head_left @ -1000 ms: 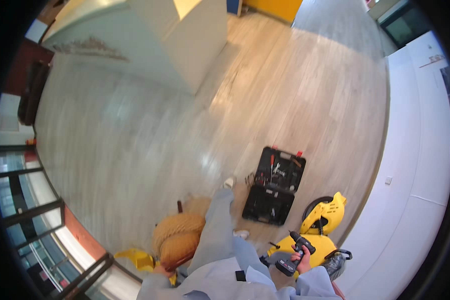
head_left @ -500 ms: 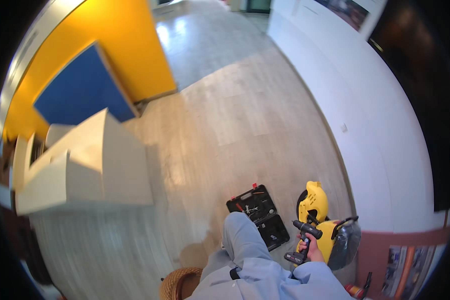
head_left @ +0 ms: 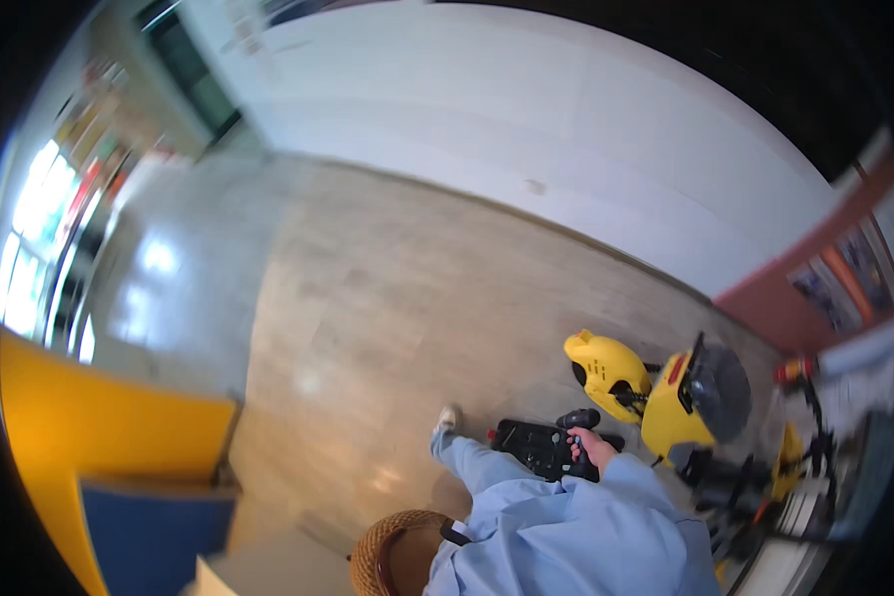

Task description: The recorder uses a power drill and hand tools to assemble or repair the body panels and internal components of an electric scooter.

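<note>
My right hand [head_left: 592,450] is wrapped around the grip of a black cordless drill [head_left: 578,419]. The drill is held over or just beside an open black tool case [head_left: 526,444] on the floor, whose contents are too blurred to tell apart. Beyond the drill, to the right, stands a yellow machine in two rounded parts, a front body [head_left: 608,370] and a larger rear body [head_left: 670,415] with a dark, shiny cover [head_left: 720,393]. My left hand is out of sight.
A woven round seat [head_left: 395,541] is at my side. Further left are a yellow and a blue panel [head_left: 154,536]. A white wall [head_left: 526,129] runs across the far side of the wooden floor [head_left: 368,298]. Dark equipment [head_left: 730,482] crowds the right edge.
My view has swung to the right, so the cabinet at left has mostly left the picture. The drill stays in my right hand and now appears closer to the tool case.
</note>
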Motion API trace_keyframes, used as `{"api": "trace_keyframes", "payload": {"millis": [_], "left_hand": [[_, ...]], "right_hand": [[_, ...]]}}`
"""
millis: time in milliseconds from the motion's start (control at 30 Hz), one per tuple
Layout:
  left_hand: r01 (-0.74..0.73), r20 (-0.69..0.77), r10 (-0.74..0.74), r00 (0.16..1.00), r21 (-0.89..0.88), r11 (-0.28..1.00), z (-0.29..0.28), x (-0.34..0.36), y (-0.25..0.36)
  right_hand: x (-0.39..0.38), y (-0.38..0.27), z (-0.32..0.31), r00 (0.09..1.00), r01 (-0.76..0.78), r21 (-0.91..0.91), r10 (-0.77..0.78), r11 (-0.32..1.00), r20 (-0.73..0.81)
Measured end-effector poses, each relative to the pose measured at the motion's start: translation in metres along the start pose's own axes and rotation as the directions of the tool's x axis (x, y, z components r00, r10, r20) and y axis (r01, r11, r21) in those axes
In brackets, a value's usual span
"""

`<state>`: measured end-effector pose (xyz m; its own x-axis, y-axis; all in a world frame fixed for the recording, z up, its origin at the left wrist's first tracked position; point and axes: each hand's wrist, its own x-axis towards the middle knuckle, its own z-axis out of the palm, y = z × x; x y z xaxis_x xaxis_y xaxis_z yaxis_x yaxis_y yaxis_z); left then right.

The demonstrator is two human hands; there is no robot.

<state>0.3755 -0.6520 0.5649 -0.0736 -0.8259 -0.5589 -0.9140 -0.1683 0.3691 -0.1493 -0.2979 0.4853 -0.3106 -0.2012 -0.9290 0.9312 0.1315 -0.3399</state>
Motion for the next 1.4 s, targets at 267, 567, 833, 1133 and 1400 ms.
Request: {"api": "trace_keyframes", "payload": {"millis": [267, 567, 833, 1133, 1400], "left_hand": [[-0.191, 0.079, 0.185, 0.980, 0.086, 0.978, -0.059, 0.111, 0.205], [-0.826, 0.260, 0.809, 0.527, 0.382, 0.415, -0.007, 0.228, 0.561], [-0.815, 0.662, 0.496, 0.562, 0.341, 0.467, 0.130, 0.223, 0.834], [-0.896, 0.853, 0.458, 0.250, 0.025, 0.444, 0.310, 0.053, 0.989], [-0.828, 0.981, 0.170, 0.090, -0.021, 0.560, 0.486, -0.165, 1.019]], "right_hand": [[-0.044, -0.049, 0.039, 0.977, 0.121, 0.111, -0.098, 0.986, -0.190], [-0.093, -0.031, 0.067, 0.888, 0.353, 0.314, -0.210, 0.881, -0.409], [-0.109, -0.041, 0.111, 0.756, 0.539, 0.627, 0.005, 0.562, -0.654], [-0.076, -0.048, 0.146, 0.733, 0.543, 0.761, 0.243, 0.354, -0.636], [-0.062, -0.091, 0.123, 0.733, 0.558, 0.829, 0.449, 0.033, -0.511]]}}
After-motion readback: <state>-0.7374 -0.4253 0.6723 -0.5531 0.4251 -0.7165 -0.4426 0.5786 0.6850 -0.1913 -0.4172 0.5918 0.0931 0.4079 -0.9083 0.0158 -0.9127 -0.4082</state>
